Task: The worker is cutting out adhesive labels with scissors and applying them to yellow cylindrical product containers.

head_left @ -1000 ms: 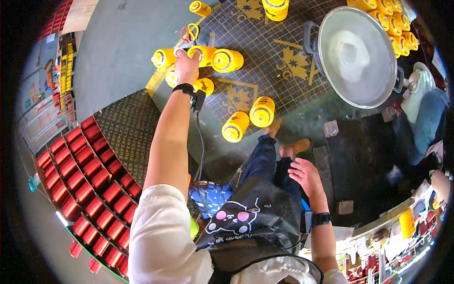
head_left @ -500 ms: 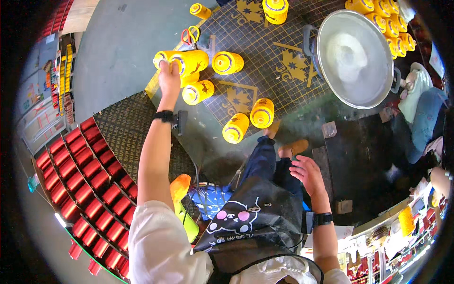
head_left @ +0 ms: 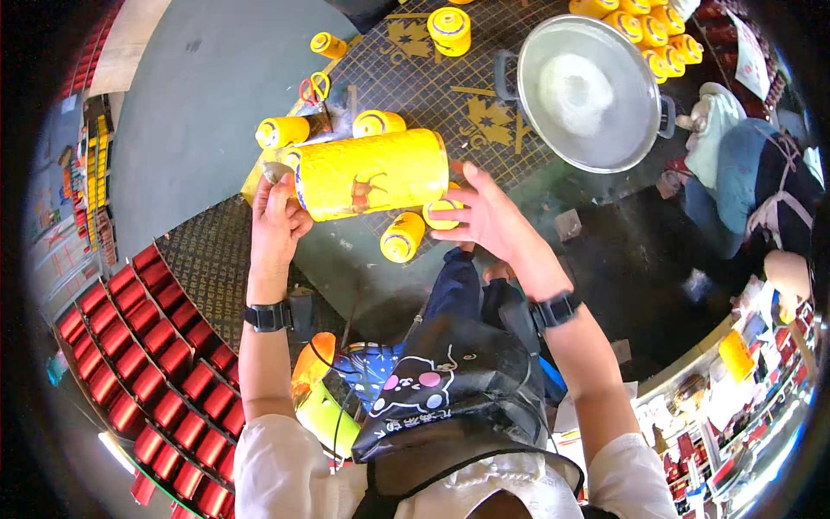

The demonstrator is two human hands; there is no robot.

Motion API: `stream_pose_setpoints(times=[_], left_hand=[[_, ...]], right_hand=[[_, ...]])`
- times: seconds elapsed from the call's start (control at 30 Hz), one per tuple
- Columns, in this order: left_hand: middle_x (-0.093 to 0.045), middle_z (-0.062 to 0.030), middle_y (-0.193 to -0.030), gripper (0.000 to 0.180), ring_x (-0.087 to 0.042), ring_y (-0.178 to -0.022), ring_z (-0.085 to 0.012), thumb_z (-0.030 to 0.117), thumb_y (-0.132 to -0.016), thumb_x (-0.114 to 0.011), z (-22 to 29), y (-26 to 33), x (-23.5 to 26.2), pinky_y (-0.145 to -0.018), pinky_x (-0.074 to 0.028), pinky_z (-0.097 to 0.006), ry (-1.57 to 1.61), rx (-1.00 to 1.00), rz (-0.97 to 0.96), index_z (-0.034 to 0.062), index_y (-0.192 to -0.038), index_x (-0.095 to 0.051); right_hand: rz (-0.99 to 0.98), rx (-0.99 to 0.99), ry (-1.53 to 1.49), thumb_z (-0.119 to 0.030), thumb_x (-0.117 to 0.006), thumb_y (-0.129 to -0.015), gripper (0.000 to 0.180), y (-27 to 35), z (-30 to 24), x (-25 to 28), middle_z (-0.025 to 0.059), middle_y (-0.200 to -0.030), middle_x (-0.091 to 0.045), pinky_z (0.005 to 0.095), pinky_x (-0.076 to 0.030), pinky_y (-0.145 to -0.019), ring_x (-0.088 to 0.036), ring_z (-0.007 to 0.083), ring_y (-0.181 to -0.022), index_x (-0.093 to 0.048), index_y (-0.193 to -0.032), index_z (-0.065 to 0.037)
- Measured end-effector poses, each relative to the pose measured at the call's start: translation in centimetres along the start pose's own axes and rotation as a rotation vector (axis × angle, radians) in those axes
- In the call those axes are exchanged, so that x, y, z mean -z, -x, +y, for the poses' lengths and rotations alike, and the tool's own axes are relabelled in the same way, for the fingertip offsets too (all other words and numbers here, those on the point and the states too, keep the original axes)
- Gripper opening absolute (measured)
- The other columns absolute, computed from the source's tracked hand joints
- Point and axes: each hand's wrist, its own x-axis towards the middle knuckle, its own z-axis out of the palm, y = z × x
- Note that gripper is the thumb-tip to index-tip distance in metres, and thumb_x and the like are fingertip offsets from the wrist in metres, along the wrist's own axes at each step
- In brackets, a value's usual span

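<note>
My left hand (head_left: 278, 212) pinches the small knob at the left end of a yellow canister (head_left: 376, 176), which lies sideways in the air and has a brown animal printed on its side. My right hand (head_left: 484, 212) is open at the canister's other end, fingers spread; whether they touch it I cannot tell. Beneath and behind the held canister are more yellow canisters, among them one (head_left: 282, 132) at the left and one (head_left: 403, 238) nearer to me. Scissors (head_left: 316, 89) with red and yellow handles lie beyond them.
A large two-handled metal pot (head_left: 635, 156) with white powder inside stands at the right. Several canisters (head_left: 650, 31) are grouped behind it. Racks of red spools (head_left: 160, 337) are at the lower left. Another person (head_left: 756, 177) is at the far right.
My left hand has lifted a canister from the group and brought it nearer. My right hand has risen from low at the right to the canister's right end. The view has shifted slightly.
</note>
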Motion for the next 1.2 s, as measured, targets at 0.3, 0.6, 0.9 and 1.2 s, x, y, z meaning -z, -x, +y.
stream_pose_setpoints(times=[0.3,0.6,0.9,1.2], left_hand=[[-0.047,0.0077,-0.072,0.012,-0.040,-0.055,-0.0027,0.016,-0.095,-0.048,-0.5,0.0,-4.2,-0.049,-0.031,-0.020,-0.133,-0.039,-0.284,0.0157,-0.104,-0.054],[-0.057,-0.0008,-0.109,0.038,-0.055,-0.097,-0.0091,0.014,-0.092,-0.045,-1.9,-2.9,-7.1,-0.083,-0.044,-0.023,-0.111,-0.158,-0.348,0.0091,-0.130,-0.049],[-0.059,-0.0036,-0.114,0.034,-0.057,-0.102,-0.0115,0.013,-0.094,-0.043,-1.8,-2.1,-10.2,-0.087,-0.045,-0.024,-0.161,-0.303,-0.435,0.0053,-0.127,-0.049],[-0.059,-0.0066,-0.119,0.032,-0.057,-0.107,-0.0149,0.012,-0.095,-0.043,-2.1,-2.1,-10.6,-0.093,-0.044,-0.027,-0.236,-0.331,-0.511,0.0036,-0.125,-0.050]], right_hand=[[-0.179,0.150,0.089,-0.028,-0.078,-0.071,0.088,3.7,-3.0,-2.1,0.0124,-0.134,-0.045,0.0489,-0.050,-0.094,-0.054,0.0290,-0.119,-0.027,-0.140,-0.010],[0.178,0.938,0.996,-0.002,-0.083,-0.055,0.102,5.6,0.2,-2.4,0.0174,-0.133,-0.043,0.0402,-0.035,-0.107,-0.043,0.0305,-0.126,-0.026,-0.139,-0.008],[0.293,1.170,1.142,-0.001,-0.083,-0.052,0.100,6.0,0.8,-0.9,0.0210,-0.136,-0.042,0.0464,-0.036,-0.106,-0.042,0.0392,-0.126,-0.029,-0.136,-0.008],[0.367,1.233,1.097,-0.002,-0.084,-0.052,0.101,6.2,2.3,-0.2,0.0208,-0.133,-0.043,0.0467,-0.037,-0.105,-0.043,0.0386,-0.124,-0.028,-0.136,-0.009]])
